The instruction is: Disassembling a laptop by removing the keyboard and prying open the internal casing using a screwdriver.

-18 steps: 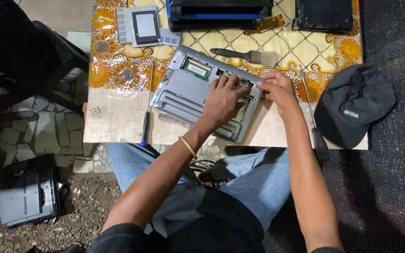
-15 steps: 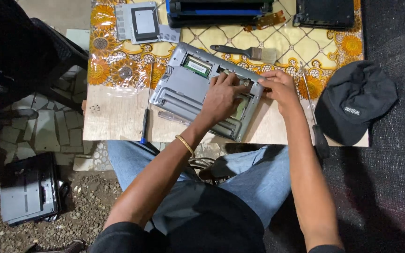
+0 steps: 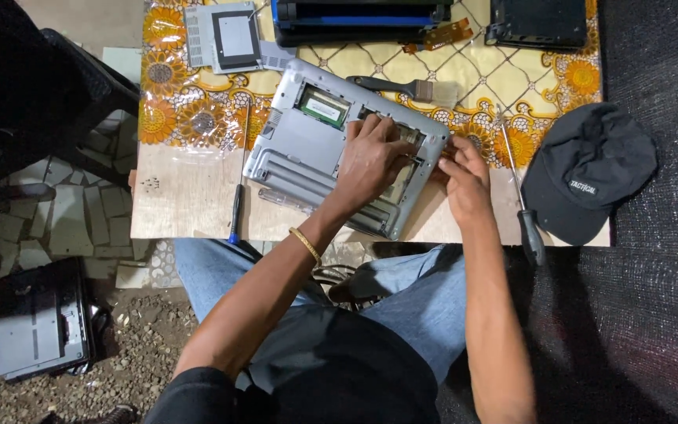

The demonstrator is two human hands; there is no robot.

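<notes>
Hardly any shift since a moment ago — silver laptop base point(image 3: 315, 153), upside down, still angled on the table point(image 3: 190, 212). Left hand point(image 3: 370, 157) pressed flat over the open bay, fingers spread (not gripping). Right hand point(image 3: 464, 177) pinching at the right edge — grip contents unclear.

An open laptop point(image 3: 308, 149) lay upside down in the middle of the table point(image 3: 182, 204), with a brush point(image 3: 402, 88) behind it. A screwdriver point(image 3: 237, 196) lay to its left, and a cap point(image 3: 586, 169) and another screwdriver point(image 3: 521, 196) to its right.
</notes>
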